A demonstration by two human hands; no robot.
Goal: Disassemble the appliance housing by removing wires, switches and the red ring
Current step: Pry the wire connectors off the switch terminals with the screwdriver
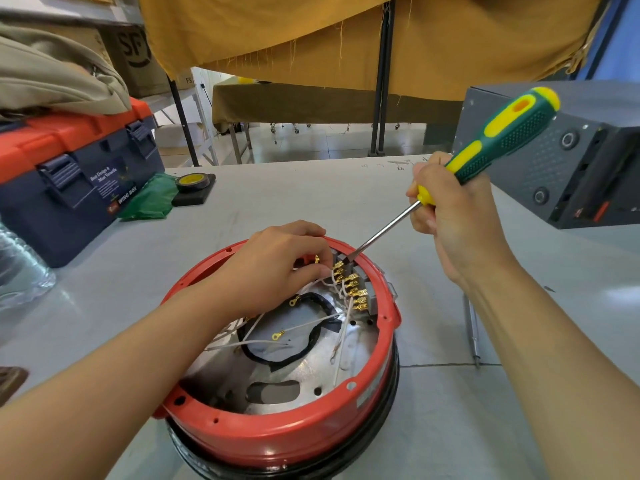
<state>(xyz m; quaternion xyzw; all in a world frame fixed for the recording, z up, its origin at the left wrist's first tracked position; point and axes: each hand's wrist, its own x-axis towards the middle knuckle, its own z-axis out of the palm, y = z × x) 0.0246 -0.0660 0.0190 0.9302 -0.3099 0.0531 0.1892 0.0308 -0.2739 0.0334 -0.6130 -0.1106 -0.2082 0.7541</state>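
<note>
The red ring (277, 434) sits on the grey desk (450, 427), near centre. Your left hand (277, 268) pinches white wires (341, 289) at the switch terminals (355, 289); your right hand (450, 216) has its grip round a screwdriver (498, 140). Toolbox (69, 181) far left, yellow cloth (346, 36) behind.

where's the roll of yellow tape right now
In the head view, the yellow tape roll sits on a black block at the table's far left, beside the green bag and toolbox.

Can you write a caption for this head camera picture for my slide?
Right hand works a screwdriver into the red ring's switch block; left hand pinches a wire.
</note>
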